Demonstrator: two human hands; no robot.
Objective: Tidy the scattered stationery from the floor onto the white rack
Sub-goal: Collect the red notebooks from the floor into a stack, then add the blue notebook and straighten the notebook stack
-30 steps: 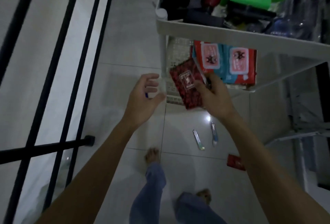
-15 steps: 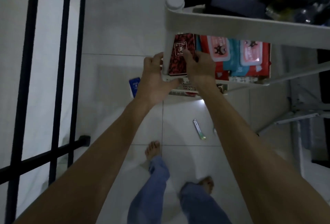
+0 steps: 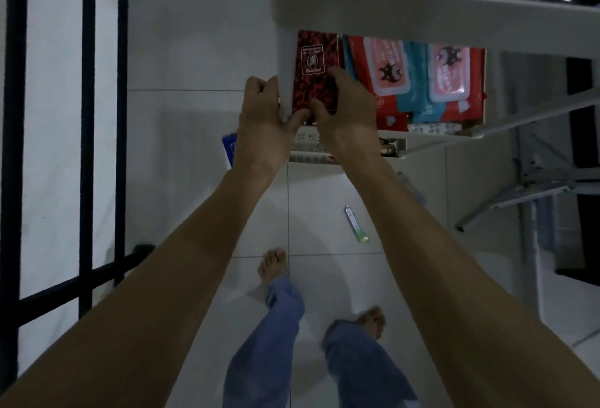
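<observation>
Red notebook now seated deeper on middle shelf of white rack, beside wipe packs. Right hand grip pinches notebook; left hand grip clasps rack post. Left on floor: blue card, green-tipped pen. Task partly done.

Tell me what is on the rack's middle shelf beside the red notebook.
On the white rack, right of the red notebook, two wet-wipe packs with pink lids lie on red packaging. The top tier and the right hand cover the rest.
</observation>
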